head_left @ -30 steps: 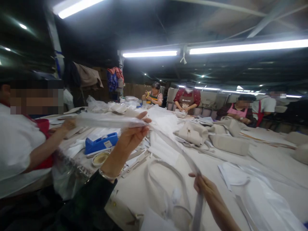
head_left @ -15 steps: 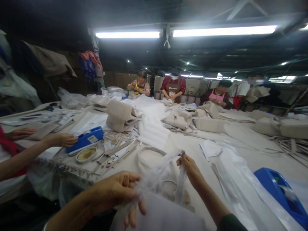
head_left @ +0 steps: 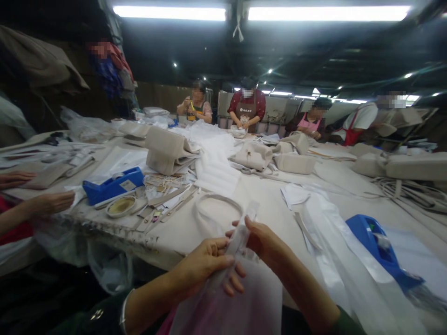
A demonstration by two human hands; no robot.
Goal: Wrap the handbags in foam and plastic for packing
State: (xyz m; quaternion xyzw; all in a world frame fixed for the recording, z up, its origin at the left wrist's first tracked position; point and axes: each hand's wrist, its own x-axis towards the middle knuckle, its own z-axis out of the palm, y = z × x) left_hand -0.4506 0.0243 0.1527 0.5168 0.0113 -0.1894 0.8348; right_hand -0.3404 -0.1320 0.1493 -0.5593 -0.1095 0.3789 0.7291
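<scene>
My left hand [head_left: 209, 260] pinches a folded strip of clear plastic film [head_left: 239, 238] between thumb and fingers, its lower fingers showing underneath. Near the strip's upper end, my right hand [head_left: 263, 239] has its thumb and fingers closed around it. The strip slants up and to the right. Below both hands hangs a pale, see-through sheet [head_left: 254, 298] with a pinkish tint at its lower left; whether it joins the strip I cannot tell. Just beyond my hands a beige strap loop [head_left: 218, 199] lies on the table [head_left: 174, 232].
Blue tape dispensers [head_left: 115, 186] [head_left: 377, 246] stand left and right. A roll of tape [head_left: 121, 205] lies beside the left one. Beige bags [head_left: 253, 156] and white foam sheet [head_left: 216, 174] cover the middle. A co-worker's hand [head_left: 52, 204] is at left; several people work across the table.
The film was a loose loop stretched between my hands; now it is a flat, straight strip. My hands have come closer together. The view has tipped downward. The co-worker's hand left the dispenser.
</scene>
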